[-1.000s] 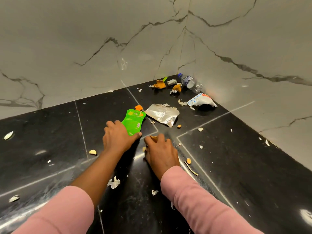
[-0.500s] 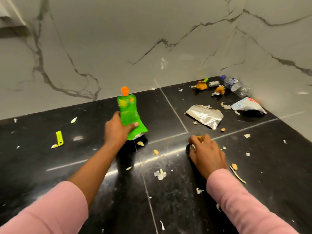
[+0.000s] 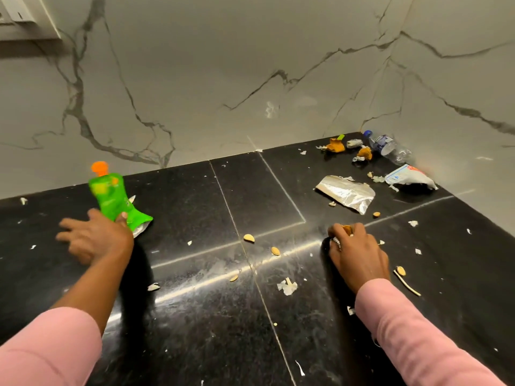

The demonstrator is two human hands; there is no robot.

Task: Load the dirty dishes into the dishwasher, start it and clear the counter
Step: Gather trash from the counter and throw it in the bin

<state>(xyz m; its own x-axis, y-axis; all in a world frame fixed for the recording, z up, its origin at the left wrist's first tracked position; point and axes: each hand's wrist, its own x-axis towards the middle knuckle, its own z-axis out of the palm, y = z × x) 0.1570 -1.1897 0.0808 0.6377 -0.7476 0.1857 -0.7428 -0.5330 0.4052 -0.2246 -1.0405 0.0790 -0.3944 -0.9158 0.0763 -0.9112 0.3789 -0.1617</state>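
Two hands (image 3: 94, 235) (image 3: 358, 253) mid-counter (image 3: 195, 316), green pouch (image 3: 113, 197) near wall.

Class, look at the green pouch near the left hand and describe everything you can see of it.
The green pouch is a soft squeeze pouch of glossy, plastic-looking film, bright green with blurred yellow and orange print. An orange screw cap tops its spout. It stands roughly upright above the black counter, cap tilted slightly left, its creased lower end flaring right with a silvery inside showing. The left hand holds it near the bottom, thumb across the front, the other fingers spread out leftward. It looks flattened, probably mostly empty.
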